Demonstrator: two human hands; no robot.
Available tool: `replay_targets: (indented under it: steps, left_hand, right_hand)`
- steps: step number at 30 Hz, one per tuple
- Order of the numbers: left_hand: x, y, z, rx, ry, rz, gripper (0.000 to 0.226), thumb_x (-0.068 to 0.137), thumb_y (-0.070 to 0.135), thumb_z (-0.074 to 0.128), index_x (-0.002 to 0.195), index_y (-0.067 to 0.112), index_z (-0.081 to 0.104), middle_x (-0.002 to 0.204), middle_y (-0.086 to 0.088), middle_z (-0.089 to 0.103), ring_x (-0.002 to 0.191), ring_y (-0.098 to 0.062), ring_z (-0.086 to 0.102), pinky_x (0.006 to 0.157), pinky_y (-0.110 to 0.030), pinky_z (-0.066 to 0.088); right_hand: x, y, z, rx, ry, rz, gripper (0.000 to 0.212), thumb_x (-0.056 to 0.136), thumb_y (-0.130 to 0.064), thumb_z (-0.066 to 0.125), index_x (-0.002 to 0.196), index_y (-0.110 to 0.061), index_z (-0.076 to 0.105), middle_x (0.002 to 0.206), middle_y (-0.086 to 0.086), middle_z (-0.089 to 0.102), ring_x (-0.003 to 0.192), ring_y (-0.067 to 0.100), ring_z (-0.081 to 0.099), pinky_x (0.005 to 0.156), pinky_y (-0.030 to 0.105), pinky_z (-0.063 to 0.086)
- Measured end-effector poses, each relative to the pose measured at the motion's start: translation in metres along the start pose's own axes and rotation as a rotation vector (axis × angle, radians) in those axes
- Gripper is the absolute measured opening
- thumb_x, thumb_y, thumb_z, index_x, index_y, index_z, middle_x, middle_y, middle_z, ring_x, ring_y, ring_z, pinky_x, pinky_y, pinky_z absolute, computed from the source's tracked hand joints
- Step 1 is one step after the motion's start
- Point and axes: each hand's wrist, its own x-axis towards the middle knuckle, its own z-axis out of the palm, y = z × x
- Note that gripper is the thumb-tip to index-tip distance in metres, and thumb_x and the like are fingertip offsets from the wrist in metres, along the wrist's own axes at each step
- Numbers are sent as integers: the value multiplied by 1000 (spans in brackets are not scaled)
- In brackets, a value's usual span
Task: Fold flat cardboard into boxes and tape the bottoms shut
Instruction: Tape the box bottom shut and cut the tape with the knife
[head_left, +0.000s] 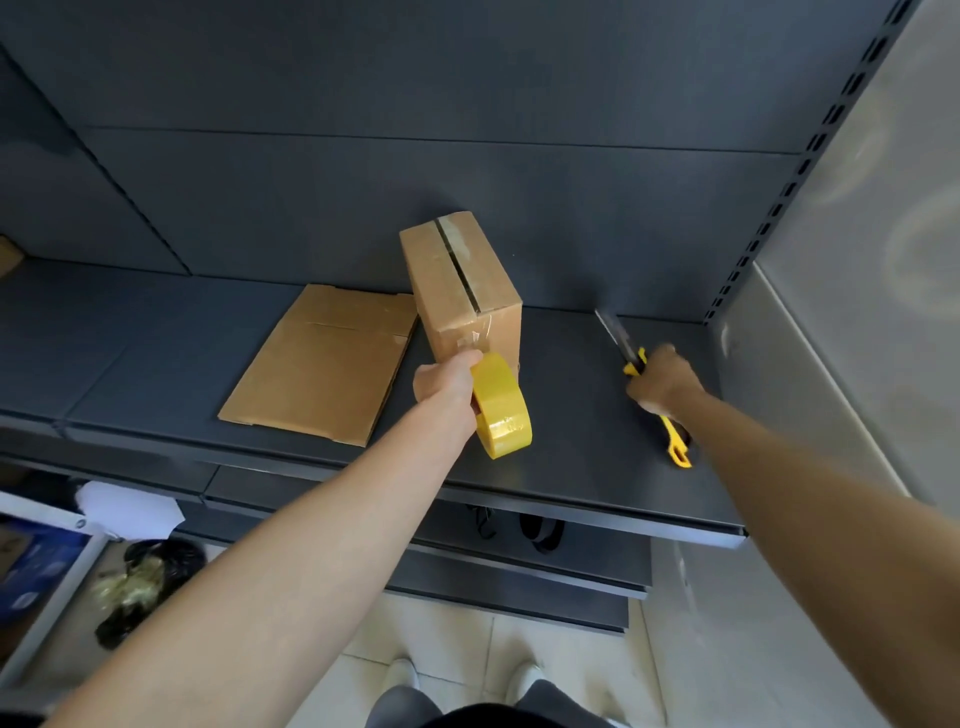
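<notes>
A folded cardboard box (457, 280) stands on the dark shelf (571, 457), its flaps up with clear tape along part of the seam and down its near face. My left hand (447, 382) grips a yellow tape roll (501, 405) right below the box's near face, with the tape end running onto the box. My right hand (662, 382) is closed around a yellow and black utility knife (636, 364), blade extended toward the back wall, to the right of the box. A flat cardboard sheet (322, 364) lies left of the box.
The shelf's back panel and a slotted upright (769, 228) close off the rear and right. Below the shelf are lower shelves, a black bag (150, 577), white paper (130, 509) and a blue carton (31, 566) on the floor at left. My shoes (462, 680) show at the bottom.
</notes>
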Motion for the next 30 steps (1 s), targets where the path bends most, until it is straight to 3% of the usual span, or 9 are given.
replay_targets:
  steps: [5, 9, 12, 17, 20, 23, 26, 28, 30]
  left_hand:
    - [-1, 1, -1, -18, 5, -11, 46, 79, 14, 75, 119, 6, 53, 111, -16, 63, 96, -31, 64, 87, -47, 53]
    - [2, 2, -3, -28, 8, 4, 46, 77, 11, 76, 117, 2, 55, 109, -18, 65, 92, -34, 64, 85, -48, 54]
    - [7, 5, -8, -2, 11, 6, 50, 77, 11, 76, 121, 0, 54, 112, -19, 65, 95, -35, 65, 88, -48, 53]
    - [18, 9, -13, 56, 34, 42, 53, 75, 15, 78, 121, -1, 55, 114, -18, 65, 99, -34, 65, 90, -46, 52]
    - [20, 7, -13, 169, 83, 112, 37, 77, 24, 79, 100, 3, 58, 99, -8, 65, 82, -24, 61, 75, -29, 48]
    - [21, 4, -14, 168, 78, 167, 28, 79, 23, 77, 88, 7, 56, 91, -8, 64, 78, -24, 60, 68, -30, 47]
    - [18, -7, -23, 7, 0, 146, 23, 82, 17, 75, 77, 14, 52, 83, -4, 64, 71, -20, 60, 61, -28, 50]
    - [13, -13, -28, -79, -99, 108, 19, 83, 14, 73, 83, 16, 54, 86, -3, 65, 73, -20, 62, 61, -31, 52]
    - [12, -16, -29, -103, -171, 75, 23, 84, 10, 70, 97, 14, 51, 96, -8, 65, 82, -28, 65, 70, -39, 57]
  right_hand:
    - [-24, -82, -18, 270, -21, -436, 28, 85, -18, 64, 100, -15, 41, 82, -2, 51, 74, 17, 50, 56, 29, 38]
    - [-42, -134, -17, 152, -67, -622, 41, 81, -33, 72, 110, -23, 44, 85, -6, 55, 71, 11, 54, 54, 25, 38]
    - [-46, -153, -13, -76, -59, -628, 65, 78, -45, 74, 132, -24, 44, 104, 1, 59, 83, 20, 59, 64, 30, 48]
    - [-46, -164, -3, -145, 16, -591, 78, 74, -54, 73, 139, -23, 43, 121, 5, 59, 99, 25, 60, 70, 32, 47]
    - [-48, -167, -1, -155, 23, -576, 79, 72, -57, 74, 137, -22, 45, 118, 5, 60, 90, 22, 57, 66, 31, 46]
    - [-47, -168, 0, -140, 23, -556, 81, 71, -57, 75, 138, -21, 45, 122, 5, 60, 101, 25, 60, 68, 31, 45]
    - [-46, -167, 2, -108, 13, -541, 86, 72, -54, 75, 143, -22, 39, 130, 5, 55, 112, 26, 57, 72, 30, 43]
    - [-46, -166, 4, -94, 18, -538, 84, 73, -52, 75, 143, -22, 39, 131, 4, 55, 112, 26, 57, 73, 30, 44]
    - [-47, -166, 6, -93, 26, -541, 82, 74, -52, 74, 143, -22, 40, 127, 5, 57, 108, 25, 59, 72, 31, 45]
